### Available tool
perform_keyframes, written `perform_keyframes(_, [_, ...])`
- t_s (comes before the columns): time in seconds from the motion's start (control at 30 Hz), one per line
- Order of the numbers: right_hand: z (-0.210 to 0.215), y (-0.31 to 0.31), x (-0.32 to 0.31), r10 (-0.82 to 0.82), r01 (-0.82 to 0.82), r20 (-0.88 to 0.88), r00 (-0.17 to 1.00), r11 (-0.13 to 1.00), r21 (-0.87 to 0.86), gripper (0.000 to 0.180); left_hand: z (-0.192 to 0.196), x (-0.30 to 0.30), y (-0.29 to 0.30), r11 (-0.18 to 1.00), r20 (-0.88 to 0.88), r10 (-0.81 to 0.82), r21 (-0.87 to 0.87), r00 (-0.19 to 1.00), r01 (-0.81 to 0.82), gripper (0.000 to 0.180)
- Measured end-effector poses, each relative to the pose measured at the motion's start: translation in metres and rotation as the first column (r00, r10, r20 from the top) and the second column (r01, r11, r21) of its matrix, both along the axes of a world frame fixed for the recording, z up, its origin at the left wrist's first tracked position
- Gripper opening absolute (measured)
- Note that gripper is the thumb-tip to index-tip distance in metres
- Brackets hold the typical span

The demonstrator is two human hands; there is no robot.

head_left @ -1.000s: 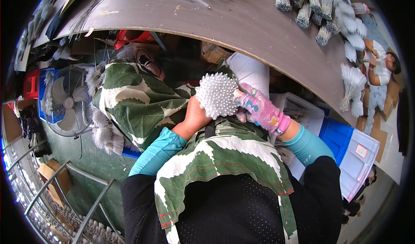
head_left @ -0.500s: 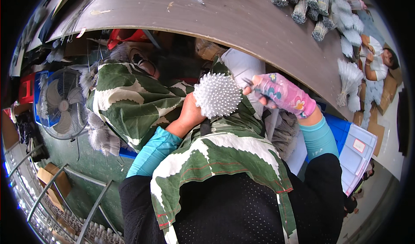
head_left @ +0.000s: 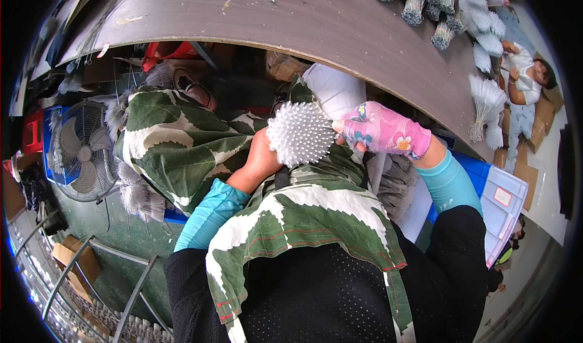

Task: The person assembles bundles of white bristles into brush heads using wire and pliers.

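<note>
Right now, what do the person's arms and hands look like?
The left hand wears no glove. The right hand has a pink fingerless glove with colourful flowers. On both sides, there's a plain teal lower sleeve and a black upper sleeve.

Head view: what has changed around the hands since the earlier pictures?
The right hand in a pink floral fabric glove drew off rightward from the round white knob-studded object, then came back left to its right edge; whether it grips anything there is unclear. The bare left hand stayed holding the object at its left side.
</note>
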State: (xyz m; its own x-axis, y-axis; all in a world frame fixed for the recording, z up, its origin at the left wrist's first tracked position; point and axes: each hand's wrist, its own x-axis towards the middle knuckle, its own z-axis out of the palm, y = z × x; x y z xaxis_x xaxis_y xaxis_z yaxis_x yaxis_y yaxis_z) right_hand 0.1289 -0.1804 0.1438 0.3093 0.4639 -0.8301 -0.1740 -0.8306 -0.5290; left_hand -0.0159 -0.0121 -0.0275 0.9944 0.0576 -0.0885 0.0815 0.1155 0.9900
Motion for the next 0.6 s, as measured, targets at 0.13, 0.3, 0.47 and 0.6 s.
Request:
perform_keyframes(0.13, [0.003, 0.003, -0.002, 0.002, -0.002, 0.032, 0.999, 1.0, -0.007, 0.034, -0.004, 0.001, 0.001, 0.993, 0.036, -0.03, 0.113, 0.999, 0.026, 0.028])
perform_keyframes(0.3, [0.004, 0.004, -0.004, 0.032, -0.032, 0.085, 0.996, 0.999, 0.004, 0.041, -0.014, -0.001, -0.001, 0.998, 0.032, -0.045, 0.055, 0.999, 0.043, 0.026])
perform_keyframes(0.47, [0.002, -0.007, 0.001, -0.073, 0.076, -0.088, 0.993, 0.997, 0.027, 0.033, 0.009, -0.002, 0.002, 0.985, 0.048, -0.04, 0.168, 0.998, 0.032, 0.025])
perform_keyframes(0.6, [0.018, 0.004, 0.0, 0.028, -0.029, 0.009, 1.0, 1.0, 0.011, 0.036, 0.009, -0.002, 0.003, 0.985, 0.087, -0.042, 0.171, 0.995, 0.027, 0.027])
